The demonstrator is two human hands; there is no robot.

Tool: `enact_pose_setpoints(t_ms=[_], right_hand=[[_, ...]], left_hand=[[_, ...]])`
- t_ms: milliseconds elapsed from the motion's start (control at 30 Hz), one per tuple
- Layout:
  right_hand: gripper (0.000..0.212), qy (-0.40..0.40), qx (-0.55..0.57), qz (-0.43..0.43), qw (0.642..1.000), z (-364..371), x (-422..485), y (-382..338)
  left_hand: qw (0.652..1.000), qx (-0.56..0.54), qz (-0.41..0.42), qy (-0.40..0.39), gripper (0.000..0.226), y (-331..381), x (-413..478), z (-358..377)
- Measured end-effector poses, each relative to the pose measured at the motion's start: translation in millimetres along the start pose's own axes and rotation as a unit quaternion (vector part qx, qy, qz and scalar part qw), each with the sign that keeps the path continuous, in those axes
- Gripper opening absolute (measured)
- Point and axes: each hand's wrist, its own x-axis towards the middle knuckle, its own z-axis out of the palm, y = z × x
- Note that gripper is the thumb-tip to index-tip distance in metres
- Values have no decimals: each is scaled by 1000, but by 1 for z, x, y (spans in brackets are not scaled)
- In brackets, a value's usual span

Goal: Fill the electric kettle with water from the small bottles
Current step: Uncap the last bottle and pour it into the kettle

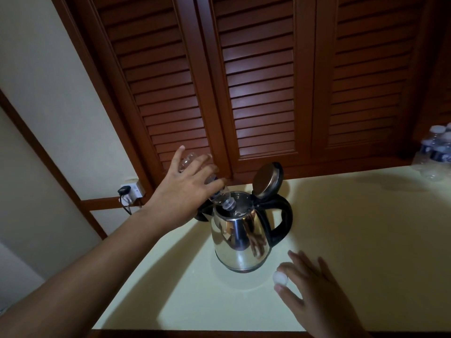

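Observation:
A steel electric kettle (240, 242) with a black handle stands on the pale counter, its lid (267, 179) swung up and open. My left hand (183, 193) grips a small clear bottle (220, 197) tipped steeply down, its uncapped mouth inside the kettle's opening. My right hand (314, 289) rests near the counter's front right, pinching a white bottle cap (280, 278) between thumb and finger, just right of the kettle's base.
Several small water bottles (435, 152) stand at the far right of the counter (353, 228). Louvred wooden doors (263, 81) rise behind it. A wall socket with a plug and cord (129, 191) sits at the left, beyond the counter's edge.

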Motion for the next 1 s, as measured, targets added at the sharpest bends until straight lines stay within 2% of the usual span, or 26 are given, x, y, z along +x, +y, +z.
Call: enact_pose_setpoints(t_ms=[367, 667, 867, 1000], right_hand=[[35, 10, -1, -4, 1000, 2, -1, 2], [27, 20, 1, -14, 1000, 4, -2, 5], [25, 25, 11, -20, 999, 3, -3, 5], [25, 30, 5, -28, 999, 2, -3, 5]], left_hand=[[1000, 13, -4, -3, 60, 4, 0, -7], [998, 25, -49, -26, 67, 8, -5, -12], [988, 28, -150, -2, 64, 11, -15, -12], [963, -73, -256, 29, 58, 20, -27, -10]])
